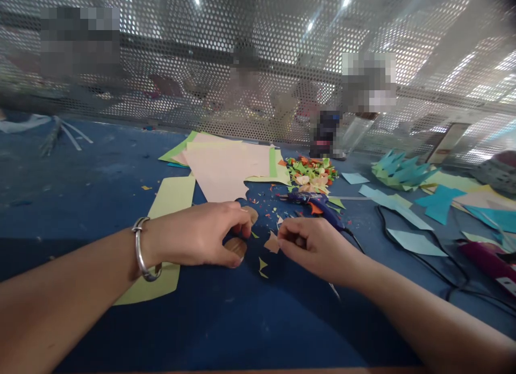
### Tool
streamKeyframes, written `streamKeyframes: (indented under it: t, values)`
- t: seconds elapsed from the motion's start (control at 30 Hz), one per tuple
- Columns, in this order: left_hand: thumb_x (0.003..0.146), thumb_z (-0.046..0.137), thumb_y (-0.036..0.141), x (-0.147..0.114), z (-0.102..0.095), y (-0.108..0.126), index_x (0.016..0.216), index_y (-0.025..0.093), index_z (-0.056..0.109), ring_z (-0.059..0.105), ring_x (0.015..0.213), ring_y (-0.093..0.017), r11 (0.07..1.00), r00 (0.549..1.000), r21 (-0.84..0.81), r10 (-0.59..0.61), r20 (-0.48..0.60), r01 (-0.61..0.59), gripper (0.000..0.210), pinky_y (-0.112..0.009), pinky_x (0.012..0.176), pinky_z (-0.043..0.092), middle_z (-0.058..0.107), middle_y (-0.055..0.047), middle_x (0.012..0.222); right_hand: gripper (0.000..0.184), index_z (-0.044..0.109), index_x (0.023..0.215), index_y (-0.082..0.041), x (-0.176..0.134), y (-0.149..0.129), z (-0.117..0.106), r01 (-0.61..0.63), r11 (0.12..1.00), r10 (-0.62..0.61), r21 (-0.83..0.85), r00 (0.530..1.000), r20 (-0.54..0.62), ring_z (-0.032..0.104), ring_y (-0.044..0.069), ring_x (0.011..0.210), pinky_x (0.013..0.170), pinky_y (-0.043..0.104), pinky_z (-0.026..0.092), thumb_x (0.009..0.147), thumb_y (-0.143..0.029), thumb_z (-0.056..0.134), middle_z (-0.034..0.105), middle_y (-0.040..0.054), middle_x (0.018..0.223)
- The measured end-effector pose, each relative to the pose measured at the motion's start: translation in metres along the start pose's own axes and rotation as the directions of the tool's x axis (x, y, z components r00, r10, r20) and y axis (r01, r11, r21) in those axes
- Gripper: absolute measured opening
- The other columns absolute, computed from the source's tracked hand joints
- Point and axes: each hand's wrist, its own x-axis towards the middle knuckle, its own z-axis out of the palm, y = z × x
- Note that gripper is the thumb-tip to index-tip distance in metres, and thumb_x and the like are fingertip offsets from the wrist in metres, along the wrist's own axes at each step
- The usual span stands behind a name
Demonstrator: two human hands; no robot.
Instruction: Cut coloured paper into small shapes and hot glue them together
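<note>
My left hand (201, 231), with a silver bangle (139, 250) at its wrist, is low over the blue table. Its fingers are curved, and the thumb is apart from the index finger. By the thumb is a round brown piece with a wood-like look (236, 247). A second round brown piece (252, 215) shows beyond the index finger, partly covered. My right hand (312, 246) is closed in a pinch, its fingertips at the edge of a small peach paper scrap (271, 243). Yellow-green scraps (263, 265) lie between the hands. Under my left forearm is a pale yellow-green paper strip (171, 194).
Paper sheets (220, 167) and a heap of cut scraps (310, 172) lie ahead. A blue glue gun (322, 205) with a black cord rests beyond my right hand. Blue paper pieces (417, 242), a spiky paper crown (401, 171) and a magenta tool (487, 261) are right. Perforated metal (169, 89) borders the back.
</note>
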Motion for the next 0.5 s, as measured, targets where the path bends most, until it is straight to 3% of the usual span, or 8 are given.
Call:
streamKeyframes:
  t: [0.13,0.33,0.5]
  values:
    - [0.077,0.068,0.025,0.006,0.002,-0.001,0.095,0.022,0.067,0.059,0.077,-0.017,1.0,1.0,0.0,-0.005,0.017,0.005,0.019,-0.028,0.064,0.04,0.065,-0.003,0.099,0.015,0.064,0.076,-0.018,0.001,0.003,0.001,-0.022,0.994,0.027,-0.108,0.999,0.038,0.047,0.01,0.054,0.05,0.024,0.028,0.088,-0.025,0.059,0.056,-0.0025,0.061]
    - [0.087,0.057,0.027,0.003,0.001,0.005,0.095,0.022,0.065,0.058,0.076,-0.017,0.991,0.994,0.129,-0.016,-0.106,0.03,0.012,-0.03,0.068,0.04,0.061,-0.004,0.101,0.015,0.061,0.074,-0.02,0.002,0.002,0.003,-0.03,0.984,0.035,-0.176,0.999,0.028,0.047,0.011,0.055,0.051,0.026,0.029,0.087,-0.027,0.057,0.056,-0.0026,0.062]
    - [0.083,0.063,0.029,-0.005,0.003,0.011,0.099,0.024,0.065,0.061,0.084,-0.02,0.99,1.0,0.14,-0.007,-0.01,0.008,0.017,-0.031,0.069,0.039,0.063,-0.003,0.103,0.013,0.058,0.071,-0.02,0.004,-0.002,0.004,-0.015,0.977,0.02,-0.213,1.0,0.019,0.045,0.01,0.055,0.052,0.026,0.028,0.084,-0.023,0.058,0.056,-0.0033,0.062]
